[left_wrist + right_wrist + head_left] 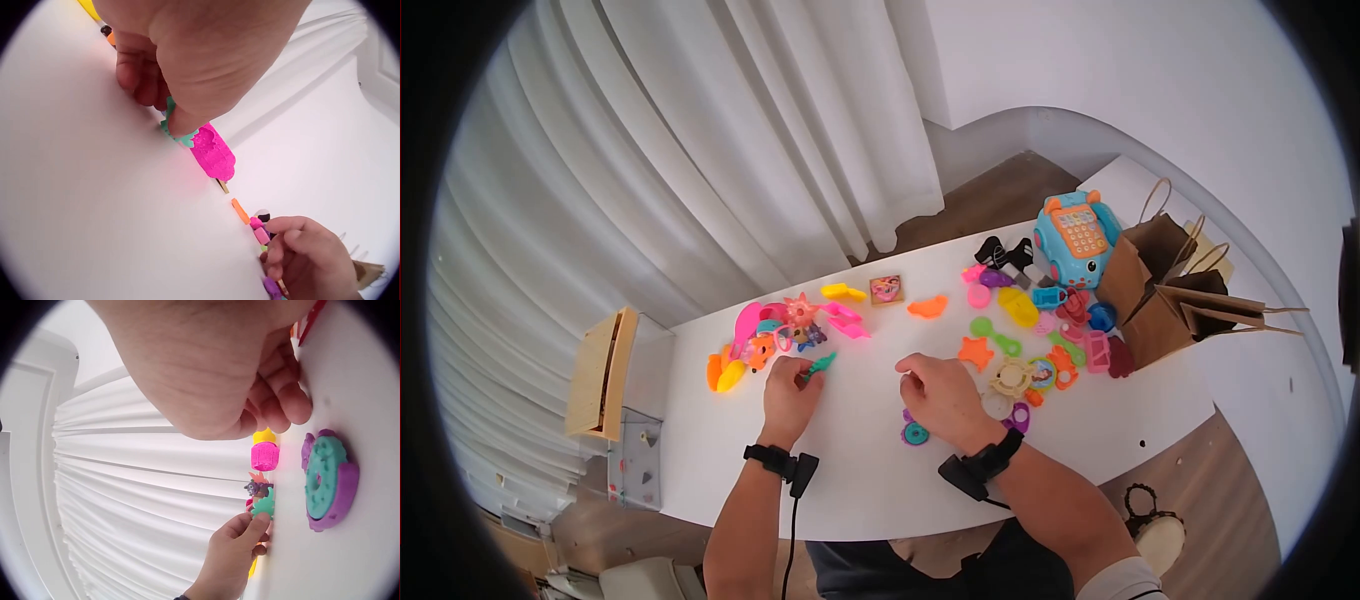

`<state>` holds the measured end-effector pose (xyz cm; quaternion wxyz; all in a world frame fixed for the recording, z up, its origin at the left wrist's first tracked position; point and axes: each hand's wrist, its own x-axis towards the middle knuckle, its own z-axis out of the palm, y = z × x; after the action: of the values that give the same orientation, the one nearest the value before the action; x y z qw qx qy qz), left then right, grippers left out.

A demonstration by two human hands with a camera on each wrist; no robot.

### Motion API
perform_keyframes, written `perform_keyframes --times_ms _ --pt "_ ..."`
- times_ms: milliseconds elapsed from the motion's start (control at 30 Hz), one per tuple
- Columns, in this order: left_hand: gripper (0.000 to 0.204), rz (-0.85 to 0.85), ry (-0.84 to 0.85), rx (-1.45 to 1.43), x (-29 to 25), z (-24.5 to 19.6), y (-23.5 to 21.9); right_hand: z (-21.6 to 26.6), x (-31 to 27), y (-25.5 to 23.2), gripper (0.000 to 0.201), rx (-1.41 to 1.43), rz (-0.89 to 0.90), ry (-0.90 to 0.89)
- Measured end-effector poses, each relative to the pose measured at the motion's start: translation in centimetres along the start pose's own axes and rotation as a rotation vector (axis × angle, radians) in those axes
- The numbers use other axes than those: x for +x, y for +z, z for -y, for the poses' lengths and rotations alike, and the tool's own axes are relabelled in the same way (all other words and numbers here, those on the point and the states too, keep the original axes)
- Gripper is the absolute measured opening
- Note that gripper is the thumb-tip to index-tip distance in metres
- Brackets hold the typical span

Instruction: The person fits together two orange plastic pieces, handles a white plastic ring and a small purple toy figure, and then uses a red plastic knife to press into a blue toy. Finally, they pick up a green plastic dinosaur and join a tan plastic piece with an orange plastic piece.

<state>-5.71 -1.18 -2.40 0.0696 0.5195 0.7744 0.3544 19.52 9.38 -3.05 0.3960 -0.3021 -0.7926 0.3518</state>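
Observation:
Between thumb and fingers, my left hand (792,392) pinches a small green toy piece with a jagged edge (822,364), low over the white table. The same green piece shows partly behind the thumb in the left wrist view. Beyond it lies a bright pink toy mold (214,153). My right hand (945,400) hovers over the table with loosely curled fingers and nothing visible in them. Beside it lies a purple and teal donut-shaped toy (326,478). A small dark figurine (811,336) and an orange fox-like toy (758,351) sit near my left hand.
Many colourful toys, among them a green spoon-like piece (994,335) and an orange star (975,353), spread to the right. A blue toy telephone (1078,240) and brown paper bags (1145,310) stand at the back right. A wooden-topped clear box (635,460) stands left.

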Motion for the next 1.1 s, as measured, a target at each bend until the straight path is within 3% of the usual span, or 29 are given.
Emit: perform_keyframes --times_ms 267,900,1100 --pt "0.024 -0.086 -0.090 0.086 0.6 -0.9 0.8 0.6 0.2 -0.4 0.014 -0.014 0.038 -0.027" --pt "0.025 -0.118 -0.075 0.033 1.1 0.8 1.2 0.3 -0.2 -0.1 0.012 -0.087 0.054 -0.065" --pt "0.036 -0.099 -0.075 0.001 0.3 0.5 0.5 0.1 -0.3 0.2 0.013 -0.078 0.058 -0.050"
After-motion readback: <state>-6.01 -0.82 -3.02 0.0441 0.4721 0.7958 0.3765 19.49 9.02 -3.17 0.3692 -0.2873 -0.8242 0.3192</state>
